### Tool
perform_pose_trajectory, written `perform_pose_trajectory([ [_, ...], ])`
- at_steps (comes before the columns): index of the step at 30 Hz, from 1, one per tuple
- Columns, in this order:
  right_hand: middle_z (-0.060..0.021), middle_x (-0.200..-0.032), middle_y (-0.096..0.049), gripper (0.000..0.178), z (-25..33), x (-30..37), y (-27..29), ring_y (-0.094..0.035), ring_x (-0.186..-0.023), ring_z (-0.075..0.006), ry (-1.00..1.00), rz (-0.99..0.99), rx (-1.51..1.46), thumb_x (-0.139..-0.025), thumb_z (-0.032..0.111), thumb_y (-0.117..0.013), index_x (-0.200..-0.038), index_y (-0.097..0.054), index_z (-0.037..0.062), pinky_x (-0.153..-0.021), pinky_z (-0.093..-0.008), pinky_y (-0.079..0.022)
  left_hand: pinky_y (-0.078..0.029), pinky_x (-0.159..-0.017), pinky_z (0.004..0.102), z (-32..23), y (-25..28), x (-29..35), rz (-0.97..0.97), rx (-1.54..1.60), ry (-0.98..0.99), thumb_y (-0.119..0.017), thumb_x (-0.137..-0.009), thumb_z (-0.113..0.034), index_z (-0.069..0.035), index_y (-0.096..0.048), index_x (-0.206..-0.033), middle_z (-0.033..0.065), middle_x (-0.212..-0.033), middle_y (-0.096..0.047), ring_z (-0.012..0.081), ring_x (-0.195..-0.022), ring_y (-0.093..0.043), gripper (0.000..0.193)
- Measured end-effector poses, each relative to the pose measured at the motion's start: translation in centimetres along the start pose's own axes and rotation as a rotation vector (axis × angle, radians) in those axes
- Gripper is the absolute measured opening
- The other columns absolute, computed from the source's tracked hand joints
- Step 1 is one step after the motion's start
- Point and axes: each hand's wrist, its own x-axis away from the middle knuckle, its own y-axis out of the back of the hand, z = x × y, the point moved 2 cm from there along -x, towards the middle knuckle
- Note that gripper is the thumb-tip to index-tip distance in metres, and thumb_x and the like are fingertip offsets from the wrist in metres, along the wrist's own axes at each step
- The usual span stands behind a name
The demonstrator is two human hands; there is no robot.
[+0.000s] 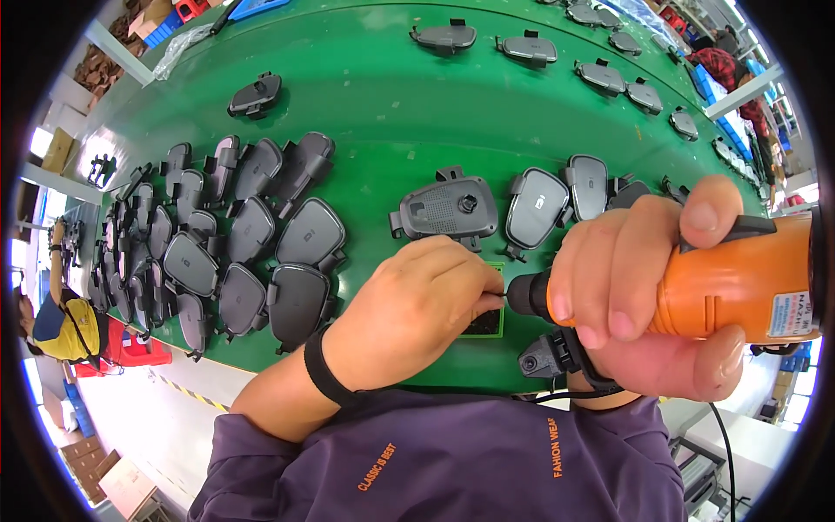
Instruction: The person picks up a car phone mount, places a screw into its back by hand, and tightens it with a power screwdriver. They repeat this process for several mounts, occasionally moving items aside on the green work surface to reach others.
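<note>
Right grip (622, 265) wraps the orange driver (726, 278) at three o'clock from the left grip (426, 296), level, likely so its black nose (526, 294) lines up with the latter's narrow pinch; what that holds, I cannot tell. The driver looks stout and smooth, with a pale label (790, 315) near its rear

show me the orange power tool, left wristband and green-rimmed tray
Orange power tool (735, 283), head view: orange body.
Left wristband (325, 372), head view: black strap.
Green-rimmed tray (502, 322), head view: right rim.
</note>
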Motion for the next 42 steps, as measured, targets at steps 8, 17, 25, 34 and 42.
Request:
perform_pose_trajectory([
  [8,-0.0019,-0.077,-0.057,0.062,0.2,0.1,0.2,-0.056,-0.059,-0.0151,0.098,-0.048,0.003,-0.092,0.046,-0.064,-0.134,-0.039,0.0096,-0.064,-0.0332,-0.050,-0.051,-0.073,0.0385,-0.1,0.4,-1.2,-0.026,-0.064,0.003,-0.079,-0.072,-0.007,-0.004,-0.063,-0.087,0.0085,-0.081,-0.062,0.0284,-0.079,-0.062,0.022],
  [17,-0.0031,-0.076,-0.056,0.058,0.8,1.6,0.6,-0.055,-0.059,-0.0160,0.071,-0.137,0.093,-0.092,0.045,-0.060,-0.133,-0.041,0.0073,-0.064,-0.0341,-0.049,-0.052,-0.073,0.0387,0.1,0.2,-0.9,0.022,-0.095,0.023,-0.079,-0.072,-0.007,-0.003,-0.063,-0.086,0.0089,-0.082,-0.062,0.0288,-0.078,-0.063,0.021],
  [25,-0.0041,-0.075,-0.055,0.056,1.0,2.2,0.6,-0.054,-0.059,-0.0168,0.058,-0.200,0.171,-0.093,0.044,-0.056,-0.131,-0.044,0.0052,-0.064,-0.0350,-0.048,-0.051,-0.078,0.0397,0.5,0.3,-1.5,0.031,-0.141,-0.072,-0.079,-0.072,-0.006,-0.002,-0.061,-0.088,0.0098,-0.087,-0.061,0.0301,-0.085,-0.063,0.025],
  [34,-0.0053,-0.074,-0.054,0.054,-2.1,-2.3,2.3,-0.052,-0.059,-0.0177,0.031,-0.257,0.255,-0.094,0.043,-0.052,-0.129,-0.046,0.0029,-0.064,-0.0359,-0.048,-0.048,-0.091,0.0441,4.5,0.8,-2.1,0.166,-0.226,0.294,-0.083,-0.067,-0.004,-0.003,-0.055,-0.113,0.0168,-0.118,-0.057,0.0381,-0.109,-0.057,0.054],
  [42,-0.0055,-0.071,-0.053,0.053,-4.8,-2.5,4.6,-0.052,-0.056,-0.0175,0.108,-0.291,0.134,-0.092,0.043,-0.053,-0.126,-0.048,0.0022,-0.062,-0.0361,-0.047,-0.049,-0.091,0.0436,5.8,1.3,-1.9,0.319,-0.013,0.303,-0.081,-0.069,-0.002,-0.002,-0.056,-0.112,0.0161,-0.115,-0.060,0.0376,-0.110,-0.058,0.049],
])
